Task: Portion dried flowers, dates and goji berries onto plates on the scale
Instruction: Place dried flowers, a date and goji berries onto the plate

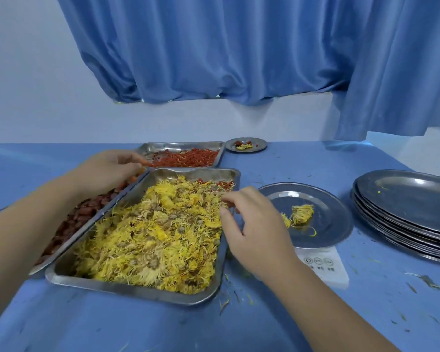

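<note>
Here the right hand (252,224) has its thumb and fingers curled into a narrow pinch on a tuft of the dried flowers (150,237), at the right rim of the flower tray (137,292), which lies near the middle of the table (264,326) toward its front edge. Just right of that hand is the plate (337,224) on the scale (325,269); it carries one clump of flowers and no dates or berries that I can see. The scale's readout is too small to read.

The left hand (107,171) reaches over the far end of the tray of dates (79,217), along the flower tray's left side, its fingers bent. Whether it holds anything I cannot tell. The goji berries (188,158) fill a tray beyond, toward the table's far edge, and beside that tray stands a small plate (247,144) with flowers and red pieces on it, seemingly a finished portion. A stack of plates (404,207) waits by the right edge.

The step in hand looks like the flower share for this plate. The next move calls for lifting the pinch over the tray rim and letting it go on the plate, gently, since loose petals already litter the cloth; dates and berries would then follow.
</note>
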`<state>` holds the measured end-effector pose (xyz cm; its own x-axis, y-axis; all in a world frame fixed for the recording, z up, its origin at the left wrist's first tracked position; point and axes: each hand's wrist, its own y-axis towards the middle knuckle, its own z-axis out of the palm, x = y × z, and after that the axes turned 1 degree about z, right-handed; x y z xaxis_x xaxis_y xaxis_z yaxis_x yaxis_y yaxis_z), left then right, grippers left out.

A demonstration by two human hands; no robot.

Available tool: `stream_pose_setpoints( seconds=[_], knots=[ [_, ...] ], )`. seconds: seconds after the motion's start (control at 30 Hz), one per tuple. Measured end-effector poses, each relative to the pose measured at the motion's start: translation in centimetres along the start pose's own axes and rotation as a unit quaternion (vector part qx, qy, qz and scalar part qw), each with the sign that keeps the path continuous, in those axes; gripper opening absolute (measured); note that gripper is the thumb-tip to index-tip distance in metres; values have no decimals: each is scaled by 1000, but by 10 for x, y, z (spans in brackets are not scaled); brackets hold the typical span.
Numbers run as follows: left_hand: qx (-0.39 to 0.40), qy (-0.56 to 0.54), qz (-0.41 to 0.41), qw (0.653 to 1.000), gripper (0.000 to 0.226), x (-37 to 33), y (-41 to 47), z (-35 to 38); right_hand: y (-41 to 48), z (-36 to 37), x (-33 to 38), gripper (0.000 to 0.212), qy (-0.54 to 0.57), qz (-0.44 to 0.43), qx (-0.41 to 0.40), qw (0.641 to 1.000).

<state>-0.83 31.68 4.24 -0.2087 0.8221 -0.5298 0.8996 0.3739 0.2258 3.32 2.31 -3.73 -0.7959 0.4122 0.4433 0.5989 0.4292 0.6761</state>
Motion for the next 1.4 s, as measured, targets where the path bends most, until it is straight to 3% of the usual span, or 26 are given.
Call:
stream_pose_setpoints(
  seconds=[0.1,0.23,0.43,0.53,0.77,1.03,1.13,1.27,1.4],
  knots=[
    [-13,47,-42,998,14,43,9,-21,-2,8,0,29,-5,8,-4,1000],
    [19,124,-81,989,31,86,22,-22,-8,14,2,28,-15,-7,-9,1000],
    [177,261,-144,938,55,114,28,-2,-11,15,0,32,-30,-28,-10,999],
    [177,290,-150,928,59,117,28,1,-11,16,-3,31,-36,-32,-9,999],
    [69,296,-96,948,35,127,15,2,-12,16,-5,32,-37,-38,-13,998],
    [-4,226,-12,974,30,88,9,1,-9,1,-12,26,5,-17,-69,997],
    [-27,209,66,975,17,41,9,9,-7,-15,-18,17,64,50,-136,987],
    [-32,143,156,977,26,-26,5,42,-3,-32,-28,21,196,177,-224,938],
    [17,134,241,961,33,-83,-2,88,1,-47,-38,21,233,244,-273,901]
  ],
)
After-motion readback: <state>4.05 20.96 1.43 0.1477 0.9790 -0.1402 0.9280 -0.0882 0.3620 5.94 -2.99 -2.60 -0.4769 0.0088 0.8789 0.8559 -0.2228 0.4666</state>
